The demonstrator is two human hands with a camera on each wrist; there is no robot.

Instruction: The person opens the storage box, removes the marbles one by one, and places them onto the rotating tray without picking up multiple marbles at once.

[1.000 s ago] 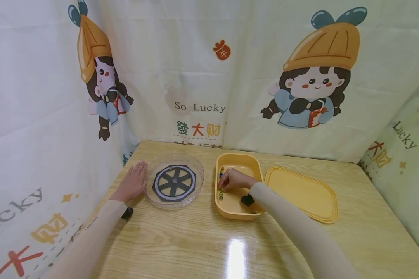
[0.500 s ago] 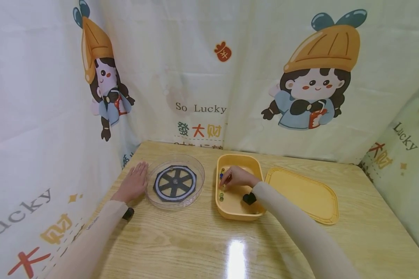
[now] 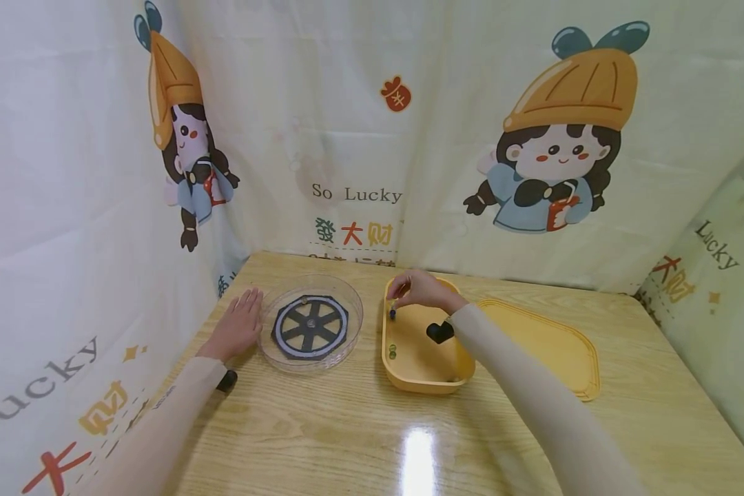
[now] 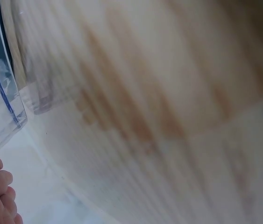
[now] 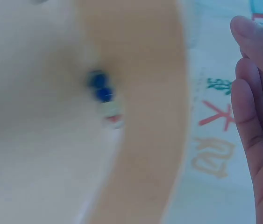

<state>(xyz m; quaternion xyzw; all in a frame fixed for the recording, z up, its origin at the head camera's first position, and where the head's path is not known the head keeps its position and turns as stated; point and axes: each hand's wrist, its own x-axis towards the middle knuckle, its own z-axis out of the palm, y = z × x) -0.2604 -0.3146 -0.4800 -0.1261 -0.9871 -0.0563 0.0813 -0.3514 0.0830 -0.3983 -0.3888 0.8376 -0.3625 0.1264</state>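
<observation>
My left hand (image 3: 238,324) lies with straight fingers beside the clear round dish (image 3: 266,351), its fingertips near the dish wall. A dark spoked wheel shape (image 3: 310,325) shows inside the dish, with one small marble (image 3: 304,300) by its far edge. My right hand (image 3: 423,288) is over the far left of the yellow box (image 3: 430,386). In the right wrist view its fingers are nearly straight, with nothing visible between them. Below them, blue marbles (image 5: 101,86) and a clear one with red (image 5: 113,120) line the wall. Two greenish marbles (image 3: 392,351) sit nearer me.
A flat yellow lid (image 3: 545,344) lies to the right of the box. Another small marble (image 3: 452,377) shows faintly in the box's near right corner. Printed curtains (image 3: 347,138) enclose the wooden table (image 3: 316,427) at the back and sides.
My right hand has moved from the middle of the box's left side to its far end, uncovering the greenish marbles there. The left hand stays by the dish.
</observation>
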